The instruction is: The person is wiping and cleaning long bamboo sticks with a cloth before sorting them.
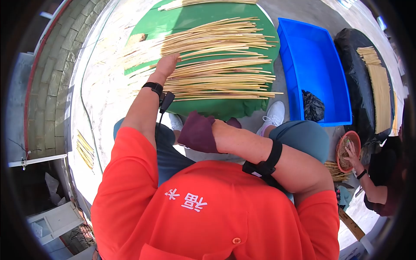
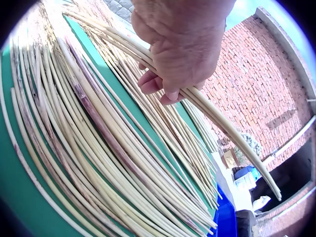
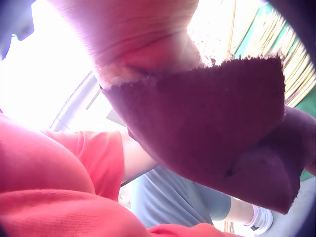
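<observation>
My left hand [image 1: 167,66] pinches a few thin pale stalks [image 2: 217,121] and holds them over the green-covered round table [image 1: 195,106]. Beneath it, many more straw-coloured stalks [image 1: 221,76] lie spread side by side in loose bundles; some have purplish-brown patches. Close in front of my body, my right hand [image 1: 222,133] is wrapped in a maroon cloth [image 1: 197,133] with frayed edges. The cloth [image 3: 197,123] hides the fingers in the right wrist view, and its folds gather at the far end.
A blue tray [image 1: 299,69] with a black plastic bag [image 1: 313,106] stands to the right of the table. Beyond it, a black-covered surface [image 1: 349,47] carries a mat of stalks [image 1: 380,97]. Another person's hand [image 1: 354,156] reaches into a red basin [image 1: 340,164] at the right.
</observation>
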